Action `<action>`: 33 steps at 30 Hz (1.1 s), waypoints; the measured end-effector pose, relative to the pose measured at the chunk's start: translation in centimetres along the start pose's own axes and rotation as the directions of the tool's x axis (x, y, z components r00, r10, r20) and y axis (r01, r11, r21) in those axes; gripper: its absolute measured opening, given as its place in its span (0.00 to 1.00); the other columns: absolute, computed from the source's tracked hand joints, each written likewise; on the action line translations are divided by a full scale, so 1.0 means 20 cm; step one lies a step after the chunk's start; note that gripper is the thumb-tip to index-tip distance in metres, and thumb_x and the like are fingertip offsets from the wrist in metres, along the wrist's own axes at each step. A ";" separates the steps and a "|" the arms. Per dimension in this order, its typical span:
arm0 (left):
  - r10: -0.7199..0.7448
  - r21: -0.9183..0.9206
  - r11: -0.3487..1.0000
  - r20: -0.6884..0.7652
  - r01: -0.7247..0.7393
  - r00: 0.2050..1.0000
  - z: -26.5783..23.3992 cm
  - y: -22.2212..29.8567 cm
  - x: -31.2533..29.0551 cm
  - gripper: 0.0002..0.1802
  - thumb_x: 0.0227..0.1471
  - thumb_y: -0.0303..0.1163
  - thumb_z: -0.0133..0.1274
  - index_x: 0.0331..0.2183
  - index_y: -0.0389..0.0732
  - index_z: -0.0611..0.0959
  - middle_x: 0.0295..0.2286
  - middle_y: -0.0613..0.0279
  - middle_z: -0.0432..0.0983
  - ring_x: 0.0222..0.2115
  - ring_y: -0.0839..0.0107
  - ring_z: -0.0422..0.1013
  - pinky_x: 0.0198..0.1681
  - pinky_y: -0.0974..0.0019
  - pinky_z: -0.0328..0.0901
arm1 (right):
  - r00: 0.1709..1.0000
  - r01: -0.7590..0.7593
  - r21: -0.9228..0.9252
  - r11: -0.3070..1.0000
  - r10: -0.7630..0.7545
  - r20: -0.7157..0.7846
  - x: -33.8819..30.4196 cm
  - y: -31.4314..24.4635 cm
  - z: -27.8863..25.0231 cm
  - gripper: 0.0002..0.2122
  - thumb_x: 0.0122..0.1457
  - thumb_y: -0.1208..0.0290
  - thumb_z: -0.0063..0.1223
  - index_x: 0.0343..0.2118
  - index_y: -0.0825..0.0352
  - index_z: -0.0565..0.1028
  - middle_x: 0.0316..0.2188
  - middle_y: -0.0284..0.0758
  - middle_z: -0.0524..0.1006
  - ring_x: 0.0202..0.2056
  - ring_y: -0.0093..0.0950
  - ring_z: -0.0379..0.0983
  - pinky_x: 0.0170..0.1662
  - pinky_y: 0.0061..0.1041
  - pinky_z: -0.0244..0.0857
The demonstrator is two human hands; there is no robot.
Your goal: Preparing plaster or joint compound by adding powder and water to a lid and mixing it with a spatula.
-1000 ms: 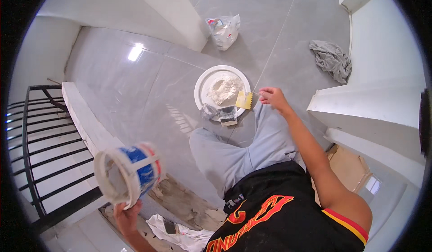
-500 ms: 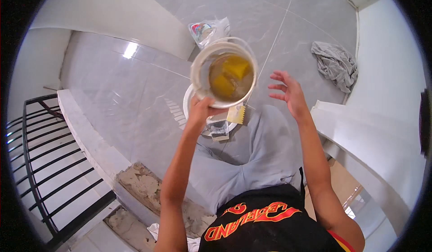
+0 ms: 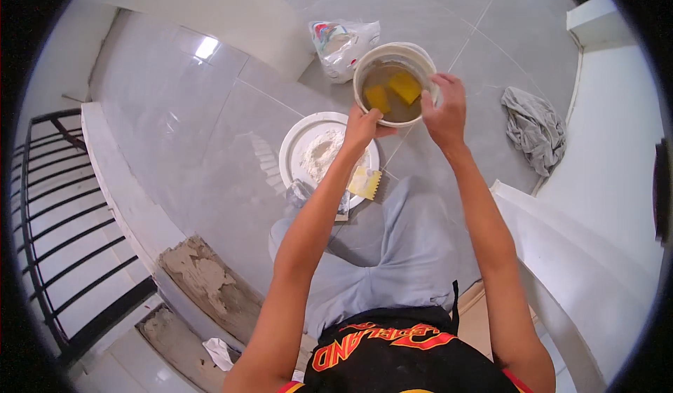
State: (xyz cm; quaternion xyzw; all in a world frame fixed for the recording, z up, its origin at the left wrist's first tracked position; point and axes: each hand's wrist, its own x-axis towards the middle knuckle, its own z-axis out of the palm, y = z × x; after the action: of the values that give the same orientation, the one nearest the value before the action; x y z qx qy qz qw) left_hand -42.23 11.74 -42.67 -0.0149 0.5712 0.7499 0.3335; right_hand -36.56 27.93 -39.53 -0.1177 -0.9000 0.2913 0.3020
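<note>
Head view: a white bucket [image 3: 392, 54] sits in the upper middle of the frame, just right of centre, its mouth facing the camera, with two yellow sponges [image 3: 404, 88] in murky brownish liquid. The left hand [image 3: 364, 128] is closed on the bucket's lower-left rim, thumb over the edge. The right hand [image 3: 446, 110] is at the right side of the rim, thumb and fingers partly curled with a small gap between them; whether it grips firmly, I cannot tell. Near the centre, a round white tray [image 3: 286, 156] bears white powder [image 3: 319, 156], a yellow notched spreader [image 3: 370, 177] lying at its lower-right edge. Above the tray stands a clear plastic bag [image 3: 343, 53]; a crumpled grey cloth [image 3: 534, 130] lies at the right, and a black railing [image 3: 26, 183] fills the left side.
</note>
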 end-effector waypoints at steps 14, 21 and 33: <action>-0.046 0.623 0.782 0.027 0.019 0.999 -0.43 -0.14 -0.51 0.35 0.50 0.38 0.48 0.55 0.36 0.54 0.46 0.49 0.67 0.39 0.64 0.70 0.42 0.64 0.63 | 0.503 0.443 -0.523 0.728 0.280 0.818 0.18 0.25 0.54 0.15 0.50 0.66 0.44 0.40 0.62 0.73 0.39 0.42 0.74 0.39 0.37 0.73 0.41 0.37 0.66; 0.303 0.785 0.467 -0.575 0.408 0.760 -1.00 -0.26 -1.52 0.29 0.47 0.39 0.50 0.48 0.32 0.66 0.46 0.42 0.63 0.50 0.50 0.58 0.53 0.57 0.52 | 0.389 0.453 -0.328 0.829 0.147 0.909 0.21 0.13 0.60 0.22 0.45 0.63 0.50 0.45 0.66 0.69 0.41 0.47 0.71 0.44 0.41 0.68 0.47 0.34 0.62; -0.014 0.512 0.561 -0.780 0.651 0.625 -1.00 -0.39 -1.58 0.40 0.47 0.48 0.46 0.54 0.33 0.55 0.51 0.40 0.55 0.52 0.48 0.53 0.54 0.56 0.50 | 0.457 -0.210 -0.111 0.971 0.198 0.867 0.39 0.09 0.44 0.18 0.48 0.71 0.46 0.43 0.70 0.68 0.32 0.41 0.73 0.31 0.32 0.71 0.33 0.32 0.69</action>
State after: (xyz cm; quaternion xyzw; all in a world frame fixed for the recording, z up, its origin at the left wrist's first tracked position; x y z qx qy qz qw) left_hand -20.70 -19.83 -43.51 -0.2754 0.8939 0.2834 0.2117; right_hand -47.98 28.40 -42.52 -0.0583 -0.9056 0.3497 -0.2328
